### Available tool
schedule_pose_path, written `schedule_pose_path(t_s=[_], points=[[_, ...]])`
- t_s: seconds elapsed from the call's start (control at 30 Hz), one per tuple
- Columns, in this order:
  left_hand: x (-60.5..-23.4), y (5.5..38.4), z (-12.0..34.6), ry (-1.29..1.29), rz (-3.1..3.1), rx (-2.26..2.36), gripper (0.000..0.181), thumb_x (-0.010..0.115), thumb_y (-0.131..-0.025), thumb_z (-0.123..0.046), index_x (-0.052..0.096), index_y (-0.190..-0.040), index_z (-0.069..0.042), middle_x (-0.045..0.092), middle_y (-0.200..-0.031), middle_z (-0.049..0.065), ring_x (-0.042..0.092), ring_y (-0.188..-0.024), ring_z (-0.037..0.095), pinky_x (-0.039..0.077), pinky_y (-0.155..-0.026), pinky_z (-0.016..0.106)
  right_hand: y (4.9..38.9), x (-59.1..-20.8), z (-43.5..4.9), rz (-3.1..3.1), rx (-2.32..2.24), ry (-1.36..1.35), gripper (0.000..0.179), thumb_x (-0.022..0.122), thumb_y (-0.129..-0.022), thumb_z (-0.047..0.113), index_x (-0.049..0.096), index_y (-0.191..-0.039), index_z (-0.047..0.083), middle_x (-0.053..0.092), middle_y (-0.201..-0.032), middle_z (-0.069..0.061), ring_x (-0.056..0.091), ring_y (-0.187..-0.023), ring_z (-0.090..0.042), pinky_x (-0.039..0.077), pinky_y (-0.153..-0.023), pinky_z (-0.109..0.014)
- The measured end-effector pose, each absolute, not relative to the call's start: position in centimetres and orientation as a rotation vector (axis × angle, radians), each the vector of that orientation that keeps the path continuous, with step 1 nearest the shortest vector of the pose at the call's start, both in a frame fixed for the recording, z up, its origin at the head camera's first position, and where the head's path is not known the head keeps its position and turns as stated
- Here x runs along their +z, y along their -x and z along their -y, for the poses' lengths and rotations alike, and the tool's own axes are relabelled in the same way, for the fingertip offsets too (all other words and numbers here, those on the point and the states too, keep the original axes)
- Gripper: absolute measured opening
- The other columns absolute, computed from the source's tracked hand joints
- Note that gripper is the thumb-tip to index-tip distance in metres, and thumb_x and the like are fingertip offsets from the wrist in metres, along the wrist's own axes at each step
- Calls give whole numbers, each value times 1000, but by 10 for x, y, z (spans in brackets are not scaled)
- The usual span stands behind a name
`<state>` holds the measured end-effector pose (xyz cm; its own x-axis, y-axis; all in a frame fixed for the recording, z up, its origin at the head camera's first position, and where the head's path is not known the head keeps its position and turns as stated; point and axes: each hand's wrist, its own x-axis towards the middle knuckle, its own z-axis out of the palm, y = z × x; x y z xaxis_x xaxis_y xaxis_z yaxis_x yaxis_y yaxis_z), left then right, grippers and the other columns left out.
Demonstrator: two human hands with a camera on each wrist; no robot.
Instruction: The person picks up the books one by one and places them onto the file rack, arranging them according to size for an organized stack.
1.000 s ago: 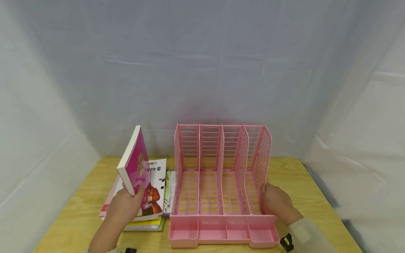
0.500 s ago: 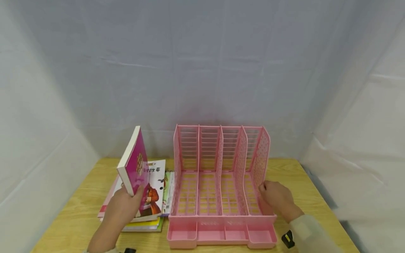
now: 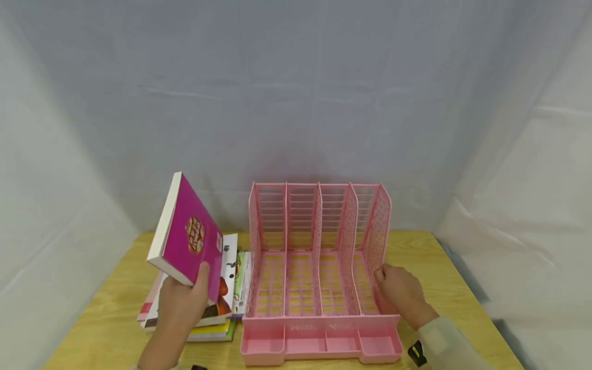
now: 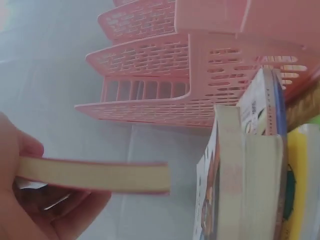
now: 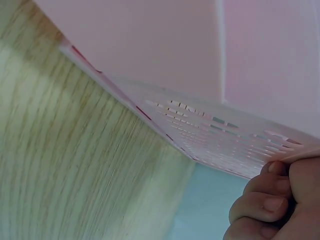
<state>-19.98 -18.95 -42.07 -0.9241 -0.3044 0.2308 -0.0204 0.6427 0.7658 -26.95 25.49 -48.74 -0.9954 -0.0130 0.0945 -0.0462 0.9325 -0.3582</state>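
In the head view my left hand (image 3: 184,303) grips a thick magenta book (image 3: 182,231) by its lower edge, thumb on the cover. The book is raised and tilted above a stack of books (image 3: 213,331). Its pale page edges face the left wrist camera, with the fingers curled beneath. To the right stands a pink file rack (image 3: 319,321) with upright dividers. My right hand (image 3: 401,292) pinches the rack's right side wall, its fingers curled, as the right wrist view also shows. Part of the stack is hidden behind the left hand and the held book.
Small open trays (image 3: 307,345) run along the rack's front. The stack lies close to the rack's left side wall (image 3: 253,246). A wooden table (image 3: 416,246) carries everything, with pale sheeting (image 3: 296,103) behind it and at both sides.
The magenta book has turned so that more of its cover faces the camera, and it has shifted left. The right hand keeps its hold on the rack; the view has drifted slightly.
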Motion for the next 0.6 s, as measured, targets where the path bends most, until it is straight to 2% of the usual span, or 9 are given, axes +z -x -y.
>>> schedule_pose_path(t_s=[0.07,0.1,0.13,0.17,0.27,0.37,0.43,0.5,0.6], points=[[-419,201,189,-191,2428,-1114,58,53,-106,-34,44,-149,4,60,-135,32,65,-113,50,54,-90,63,270,-488,-255,2990,578,-34,41,41,-109,29,52,-73,13,50,-65,-6,45,-60,-21,39,-56,-38],[-418,202,190,-151,2370,-1058,51,57,-104,-27,50,-143,5,63,-129,32,67,-107,50,55,-86,64,271,-488,-254,2989,591,-28,41,41,-109,29,52,-73,13,50,-64,-6,44,-60,-21,39,-56,-37],[-417,203,192,-108,2319,-1012,47,59,-102,-20,52,-140,6,64,-124,32,66,-105,50,54,-86,65,272,-488,-254,2985,598,-29,41,41,-109,30,52,-73,14,50,-64,-6,44,-60,-21,39,-57,-37],[-415,204,195,-73,2284,-958,48,60,-99,-15,50,-142,5,63,-125,31,64,-106,49,52,-87,66,272,-488,-253,2984,604,-30,41,40,-109,30,52,-73,14,50,-64,-6,44,-60,-21,38,-57,-37],[-409,207,204,8,2250,-819,67,55,-88,1,42,-153,-2,54,-142,29,51,-126,52,37,-105,72,274,-488,-252,2986,623,-30,41,39,-109,32,52,-74,14,49,-64,-5,44,-61,-21,37,-58,-37],[-408,207,209,40,2355,-696,93,55,-77,6,27,-164,-8,41,-158,27,40,-138,54,25,-113,73,275,-486,-252,2987,631,-30,42,39,-109,33,53,-75,14,49,-64,-5,45,-61,-21,37,-59,-36],[-412,207,209,68,2477,-604,91,58,-76,7,28,-162,-3,42,-155,31,44,-135,56,30,-112,72,274,-485,-252,2991,640,-20,42,38,-110,33,53,-75,14,49,-65,-6,45,-61,-21,37,-60,-36],[-420,207,206,82,2598,-530,86,63,-78,7,33,-158,2,49,-148,33,50,-128,56,39,-106,70,273,-483,-254,2992,646,-22,42,37,-110,33,53,-76,14,49,-65,-6,44,-61,-20,37,-60,-36],[-433,208,200,87,2751,-413,78,71,-81,1,41,-152,7,54,-142,35,54,-125,56,42,-101,72,272,-482,-256,2998,650,-13,43,36,-110,33,51,-75,13,48,-65,-7,43,-61,-21,36,-60,-36]])
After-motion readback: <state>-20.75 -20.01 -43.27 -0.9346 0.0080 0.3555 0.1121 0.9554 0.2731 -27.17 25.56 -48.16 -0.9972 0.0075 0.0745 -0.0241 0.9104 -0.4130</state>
